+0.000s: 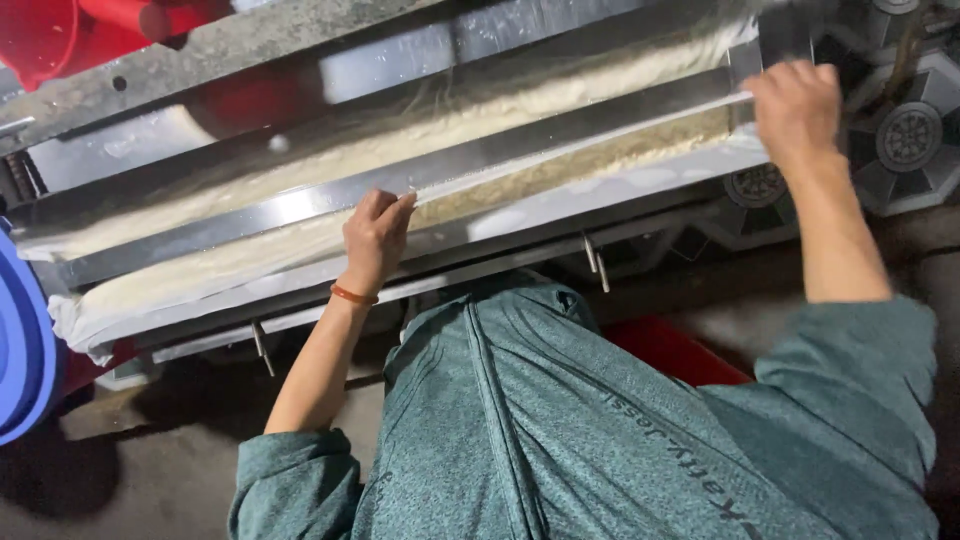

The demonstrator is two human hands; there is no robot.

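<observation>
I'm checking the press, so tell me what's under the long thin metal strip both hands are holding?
Under the long thin metal strip, held by the left hand and right hand, lies pale, crumbly mash in a steel trough. How deep it goes and the trough's bottom are covered.

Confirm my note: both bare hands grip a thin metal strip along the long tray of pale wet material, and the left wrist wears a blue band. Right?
Not quite. The head view shows the band on the left wrist is orange-red, not blue. The rest holds: the left hand and right hand grip the thin metal strip along the tray.
</observation>
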